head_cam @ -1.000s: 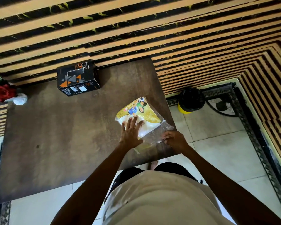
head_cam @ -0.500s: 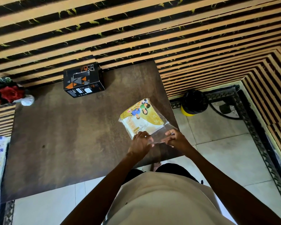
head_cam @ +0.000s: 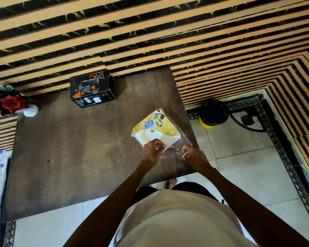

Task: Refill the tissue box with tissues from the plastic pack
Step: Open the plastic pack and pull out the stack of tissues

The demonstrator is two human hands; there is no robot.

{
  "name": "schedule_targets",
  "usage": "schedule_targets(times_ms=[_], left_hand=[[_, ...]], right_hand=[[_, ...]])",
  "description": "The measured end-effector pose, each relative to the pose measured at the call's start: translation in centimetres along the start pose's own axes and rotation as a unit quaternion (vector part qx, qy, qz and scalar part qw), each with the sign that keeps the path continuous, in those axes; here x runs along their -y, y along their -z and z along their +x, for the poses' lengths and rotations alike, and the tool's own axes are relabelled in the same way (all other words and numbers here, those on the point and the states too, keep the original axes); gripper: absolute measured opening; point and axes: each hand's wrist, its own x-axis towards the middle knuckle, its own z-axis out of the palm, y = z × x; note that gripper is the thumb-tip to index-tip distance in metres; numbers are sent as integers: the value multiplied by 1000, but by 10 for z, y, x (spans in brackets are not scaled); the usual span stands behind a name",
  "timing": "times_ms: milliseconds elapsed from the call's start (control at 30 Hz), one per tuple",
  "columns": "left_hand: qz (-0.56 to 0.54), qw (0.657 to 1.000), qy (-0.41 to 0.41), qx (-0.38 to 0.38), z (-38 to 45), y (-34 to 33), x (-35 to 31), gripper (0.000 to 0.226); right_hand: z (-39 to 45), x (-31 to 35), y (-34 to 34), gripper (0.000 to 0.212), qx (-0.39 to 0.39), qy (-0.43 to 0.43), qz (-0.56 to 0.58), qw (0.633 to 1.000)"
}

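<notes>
While the plastic pack (head_cam: 157, 129) lies flat on the brown table (head_cam: 70, 148), near the table's right edge, both hands pinch its near end. The left hand (head_cam: 152, 151) is curled into a fist, with its fingers closed on the clear plastic at the pack's near corner. The right hand (head_cam: 191, 155) is closed too, and it grips the loose clear flap just beside the left hand. White tissues show through the plastic, under a yellow picture with cartoon people. The tissue box (head_cam: 92, 88) is black with orange and grey triangles. It stands at the far edge of the table, against the striped wall, well apart from the pack. Red flowers (head_cam: 9, 102) sit at the far left
</notes>
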Motion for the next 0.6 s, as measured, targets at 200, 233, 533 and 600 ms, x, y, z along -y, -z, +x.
schedule_targets(times_ms=[200,233,533,600], left_hand=[[-8,998,17,-52,4,-4,-6,19],[-8,998,17,-61,3,-4,-9,19],[-73,994,16,-86,-10,-4,-23,12],[-103,991,14,-79,-12,-4,-22,10]], right_hand=[[-7,21,2,50,-65,31,-18,997],[-6,26,3,46,-48,56,-24,997],[35,64,-18,26,28,-214,349,912],[55,54,-33,36,-2,-262,488,833]])
